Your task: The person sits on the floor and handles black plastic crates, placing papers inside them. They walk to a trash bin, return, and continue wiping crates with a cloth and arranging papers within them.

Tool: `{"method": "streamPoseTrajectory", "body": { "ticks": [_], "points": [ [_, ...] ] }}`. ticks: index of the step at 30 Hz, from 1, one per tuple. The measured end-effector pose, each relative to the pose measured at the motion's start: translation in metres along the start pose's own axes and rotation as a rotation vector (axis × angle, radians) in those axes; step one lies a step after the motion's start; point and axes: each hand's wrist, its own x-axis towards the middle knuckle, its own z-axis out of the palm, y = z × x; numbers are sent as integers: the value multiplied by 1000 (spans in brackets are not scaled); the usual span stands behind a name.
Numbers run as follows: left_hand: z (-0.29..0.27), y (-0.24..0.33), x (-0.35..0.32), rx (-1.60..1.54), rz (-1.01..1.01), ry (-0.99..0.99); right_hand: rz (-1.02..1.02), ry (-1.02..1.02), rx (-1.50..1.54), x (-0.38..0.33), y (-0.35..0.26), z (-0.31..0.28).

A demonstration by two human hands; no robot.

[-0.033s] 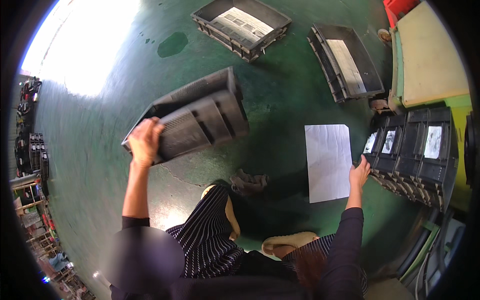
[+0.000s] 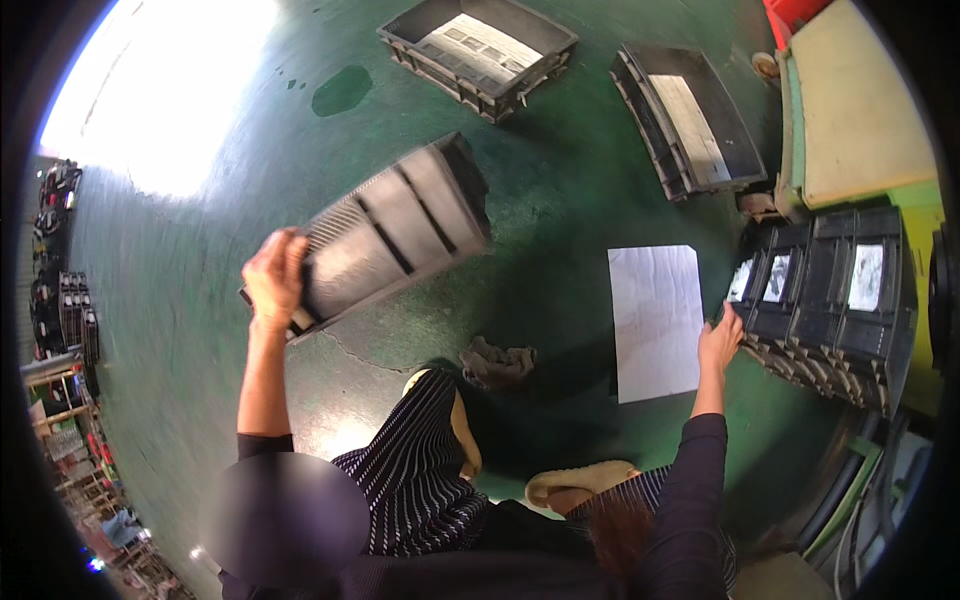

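My left hand (image 2: 272, 280) grips the near end of a black plastic crate (image 2: 385, 225), fingers curled over its rim. The crate is tipped on its side above the green floor, its ribbed outer wall facing up and its inside hidden. My right hand (image 2: 718, 340) is closed at the right edge of a white rectangular sheet (image 2: 655, 320), which hangs low over or lies near the floor. The right fingertips are also close to several black crates (image 2: 815, 290) with pale labels, standing together at the right; whether they touch is unclear.
Two black crates with pale contents, one at the far middle (image 2: 395, 50) and one at the far right (image 2: 745, 125), stand on the floor. A crumpled grey rag (image 2: 497, 362) lies before my feet. A cream-topped surface (image 2: 860, 110) borders the right. Shelving (image 2: 65, 400) lines the left.
The crate in my left hand has rolled over further, so its ribbed side now faces up and its opening is out of sight. My right hand and the sheet have barely moved.
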Motion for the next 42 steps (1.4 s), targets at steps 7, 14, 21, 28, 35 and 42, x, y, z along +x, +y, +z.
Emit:
{"method": "streamPoseTrajectory", "body": {
  "ticks": [7, 14, 21, 28, 35, 42],
  "points": [
    [5, -25, -35, -1271, -720, -161, -397, 104, 378, -31, -61, -8],
    [66, -18, -70, -1645, -1098, -345, -668, -253, 524, -128, -123, 4],
    [78, -18, -81, -1718, -1193, -338, -947, -368, 518, -193, -156, 8],
    [105, -43, -53, -1631, -854, -286, -1080, -346, 222, -206, -172, 50],
    [95, -24, -10, -1733, -972, -366, -696, -1311, 851, -135, -184, -67],
    [109, -31, 28, -1613, -1029, -472, -511, -1436, 676, -104, -142, -111]
  ]
}}
